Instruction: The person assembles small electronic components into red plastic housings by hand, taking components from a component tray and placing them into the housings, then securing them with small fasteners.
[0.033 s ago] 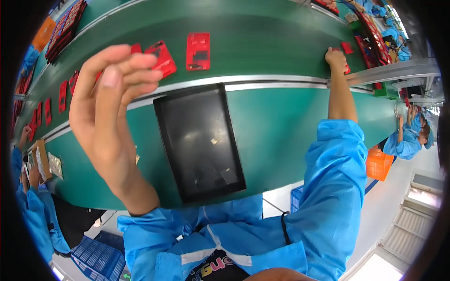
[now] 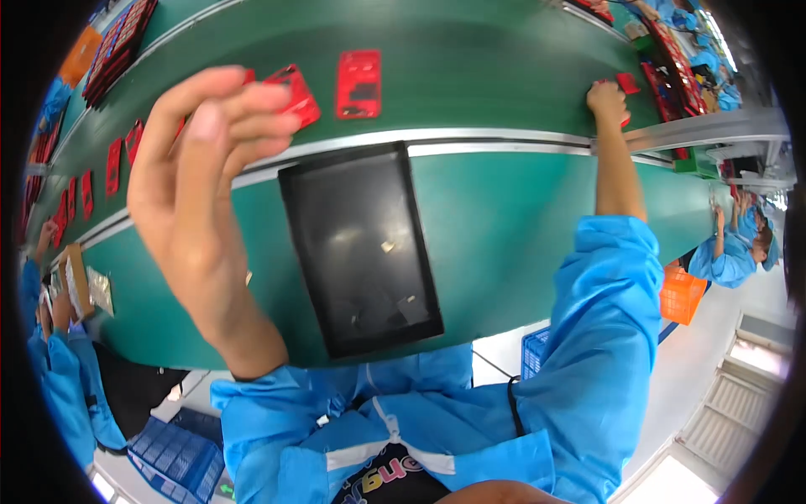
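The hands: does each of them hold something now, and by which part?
The left hand pinches a red flat part by its lower left edge. The right hand rests on another red part on the belt; a grip cannot be told.

- The left hand (image 2: 201,193), raised close to the camera, covers part of a red part (image 2: 294,94) on the green belt (image 2: 487,67); whether the fingers touch it cannot be told.
- The right hand (image 2: 606,99) hides most of a small red piece (image 2: 626,82) at the belt's edge; its grip is unclear.
- The small scraps on the black tray (image 2: 361,252) are too small to identify.
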The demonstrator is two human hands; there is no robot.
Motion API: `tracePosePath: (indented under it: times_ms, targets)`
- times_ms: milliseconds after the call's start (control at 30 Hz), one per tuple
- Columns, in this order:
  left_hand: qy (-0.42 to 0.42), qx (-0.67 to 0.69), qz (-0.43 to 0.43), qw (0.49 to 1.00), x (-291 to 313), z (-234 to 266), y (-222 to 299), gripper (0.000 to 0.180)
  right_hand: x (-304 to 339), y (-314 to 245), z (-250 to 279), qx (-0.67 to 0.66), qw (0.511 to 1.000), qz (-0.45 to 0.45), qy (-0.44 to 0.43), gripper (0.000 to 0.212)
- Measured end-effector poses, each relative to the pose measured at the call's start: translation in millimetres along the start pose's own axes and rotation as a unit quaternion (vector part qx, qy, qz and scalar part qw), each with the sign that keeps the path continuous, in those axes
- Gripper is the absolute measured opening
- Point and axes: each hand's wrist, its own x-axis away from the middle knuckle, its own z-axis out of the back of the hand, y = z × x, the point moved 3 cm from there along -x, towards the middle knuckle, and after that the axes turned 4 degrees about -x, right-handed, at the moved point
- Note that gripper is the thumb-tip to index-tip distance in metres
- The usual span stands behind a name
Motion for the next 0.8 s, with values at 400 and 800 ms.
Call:
tracePosePath:
  times_ms: [400,800]
  targets:
    - [-0.168,0.156,0.204,0.952,-14,-49,-34,0.059,168,-88,161,-0.176,0.847,0.483,0.135,0.025]
    - [-0.084,0.379,0.127,0.913,-9,-62,-41,0.029,406,-87,265,-0.418,0.628,0.638,0.153,0.039]
